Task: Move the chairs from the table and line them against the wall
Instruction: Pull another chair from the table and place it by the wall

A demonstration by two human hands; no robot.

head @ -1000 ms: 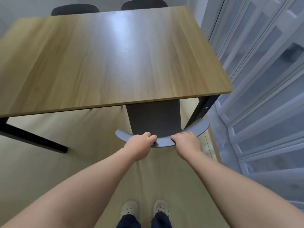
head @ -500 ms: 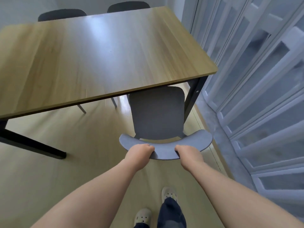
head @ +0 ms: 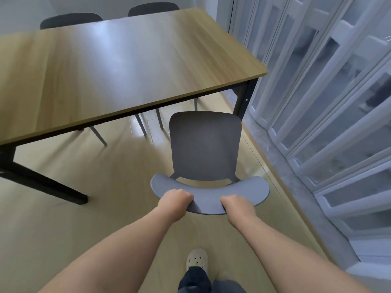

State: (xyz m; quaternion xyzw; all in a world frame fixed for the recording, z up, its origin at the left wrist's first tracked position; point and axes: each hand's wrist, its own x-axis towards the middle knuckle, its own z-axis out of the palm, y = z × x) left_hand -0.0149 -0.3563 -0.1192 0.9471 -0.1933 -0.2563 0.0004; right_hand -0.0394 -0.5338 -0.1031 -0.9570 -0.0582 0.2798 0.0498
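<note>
Pale wood-look flooring (head: 63, 218) fills the foreground, where a person in a cream perforated clog (head: 196, 260) stands behind a grey moulded-plastic chair (head: 204, 144). Left hand (head: 175, 200) and right hand (head: 237, 205) each wrap the chair's curved grey backrest rail (head: 209, 197), fingers curled shut over its top edge, set apart either side of centre. The seat sits clear of the long oak-veneer counter (head: 127, 66), just beside its black steel corner leg (head: 243, 98) and near the white folding glazed partition (head: 317, 92) on the right. Beyond, two more dark chairs (head: 72, 19) remain tucked at the counter's far side, their metal legs visible beneath it.

Judged from this position, the pull-out looks largely complete; the step is best finished by keeping the two-handed grip even so the chair does not twist, lifting rather than dragging to spare the floor, and swinging away from the black leg and the partition before carrying it to the wall.
</note>
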